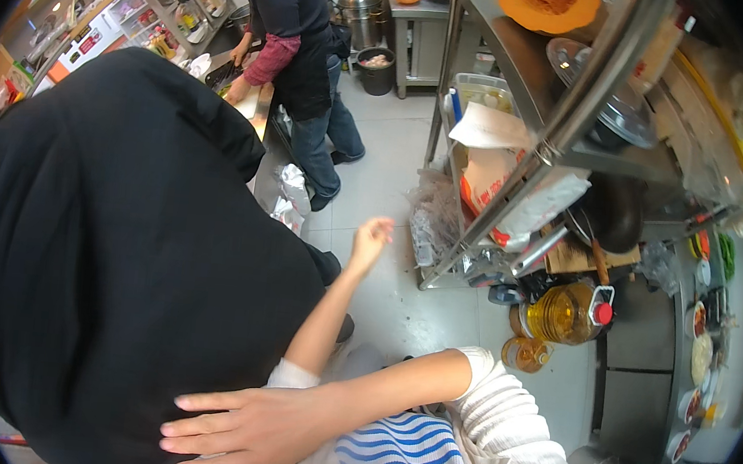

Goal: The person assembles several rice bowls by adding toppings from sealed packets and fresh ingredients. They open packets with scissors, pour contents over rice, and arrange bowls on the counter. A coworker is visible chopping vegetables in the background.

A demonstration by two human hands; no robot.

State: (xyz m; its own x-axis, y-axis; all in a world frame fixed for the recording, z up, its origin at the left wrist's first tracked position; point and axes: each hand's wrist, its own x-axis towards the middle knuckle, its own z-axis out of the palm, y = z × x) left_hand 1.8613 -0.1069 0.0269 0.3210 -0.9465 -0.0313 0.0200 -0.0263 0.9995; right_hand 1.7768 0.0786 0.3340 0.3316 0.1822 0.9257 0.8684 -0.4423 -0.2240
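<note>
My right hand (240,434) lies flat with its fingers spread against the lower back of a person in a black top (121,235), who fills the left side of the view. My right forearm crosses over my left arm. Beyond it my left hand (370,243) is raised above the floor, beside that person. Its fingers are loosely bent, and nothing shows in them. White sleeves (510,415) and a blue-striped white front (408,459) cover me.
Another person (286,54) works at a counter with a board (248,102). A metal shelf rack (492,210) at right holds a cut pumpkin (547,3), lidded bowls and a wok (613,215). Oil jugs (565,313) stand below. A black bin (375,73) stands at the back.
</note>
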